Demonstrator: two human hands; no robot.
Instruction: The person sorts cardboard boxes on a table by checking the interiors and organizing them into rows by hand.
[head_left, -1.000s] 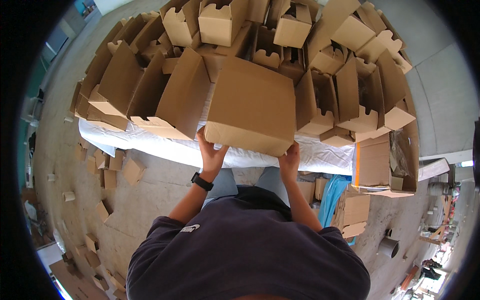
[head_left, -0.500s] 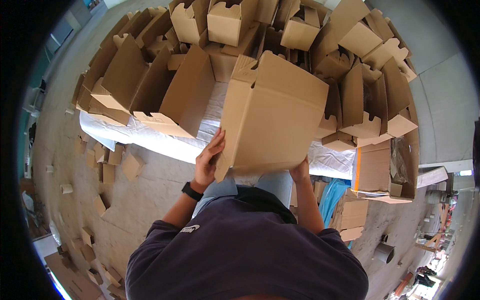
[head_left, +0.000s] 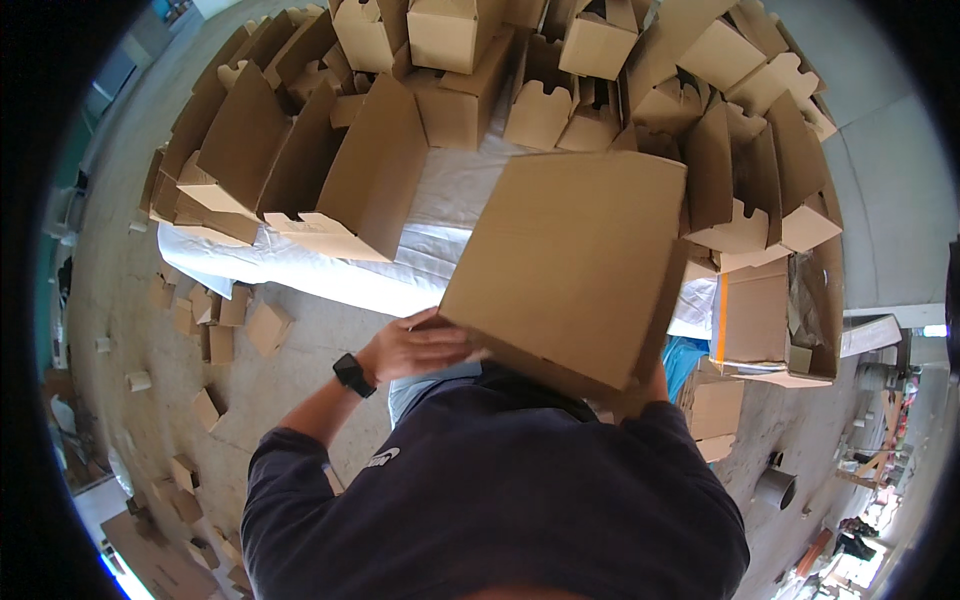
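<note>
In front of my body a brown cardboard box (head_left: pixel 575 260) is held up, tilted, with a broad plain face toward me. My left hand (head_left: pixel 415 347) grips its lower left corner, fingers laid along the edge and partly out of sight. A black watch (head_left: pixel 353 375) sits on that wrist. My right forearm (head_left: pixel 656 386) reaches up to the lower right of the box, which hides the right hand's fingers; the box rests on that side too. Beyond the box stands a white-covered table (head_left: pixel 455 190) bearing several open cardboard boxes.
A large open box (head_left: pixel 360 170) stands left on the table, and another cluster of boxes (head_left: pixel 735 190) on the right. A carton with an orange stripe (head_left: pixel 755 315) sits at the right end. Small cardboard pieces (head_left: pixel 215 320) lie on the floor at left; a grey bucket (head_left: pixel 776 488) stands at right.
The box has turned and tipped, bringing a different broad face up, and shifted slightly right and down. My left hand has moved down to its lower corner; my right hand has gone behind it.
</note>
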